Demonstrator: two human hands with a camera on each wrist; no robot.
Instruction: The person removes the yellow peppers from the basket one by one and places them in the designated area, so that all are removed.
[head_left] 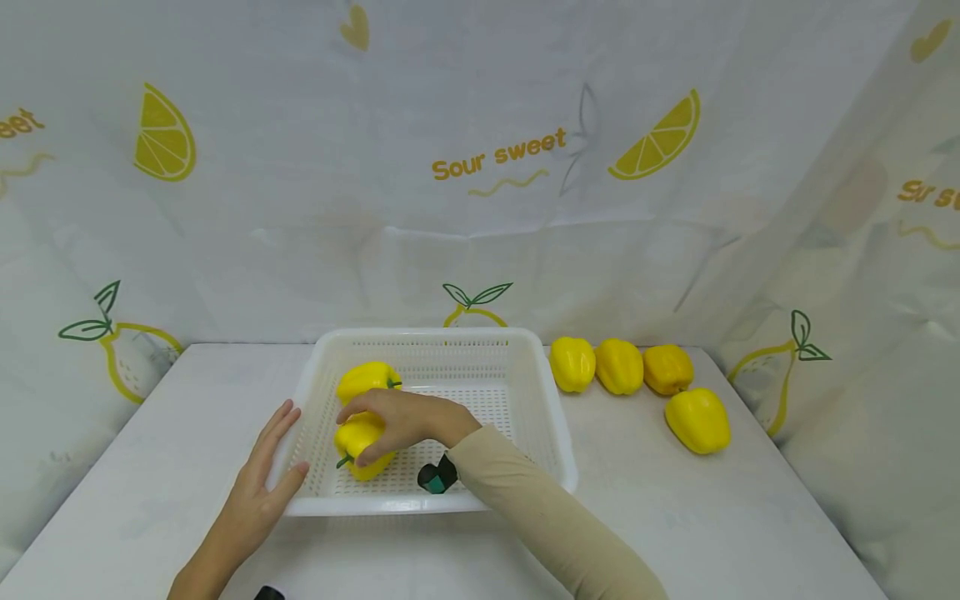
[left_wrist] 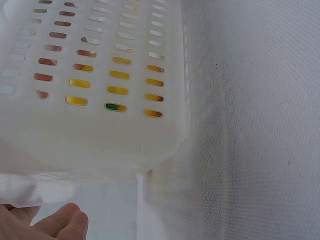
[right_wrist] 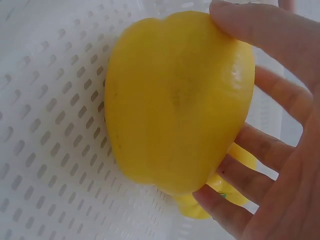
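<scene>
My right hand (head_left: 412, 421) reaches into a white plastic basket (head_left: 427, 505) and grips a yellow bell pepper (head_left: 358, 442) near its left wall. In the right wrist view, the thumb lies on one side of that pepper (right_wrist: 175, 105) and the fingers curl along the other. A second yellow bell pepper (head_left: 366, 380) lies just behind it in the basket, partly covered by the fingers in the right wrist view. At the basket's left rim, my left hand (head_left: 258, 483) rests with its fingers extended. Yellow shows through the basket's slotted wall (left_wrist: 100, 140) in the left wrist view.
Right of the basket, several more yellow bell peppers stand on the white table (head_left: 675, 517), the nearest one (head_left: 698, 421) toward the right edge. A white lemon-printed sheet (head_left: 300, 200) hangs behind the table and along its sides.
</scene>
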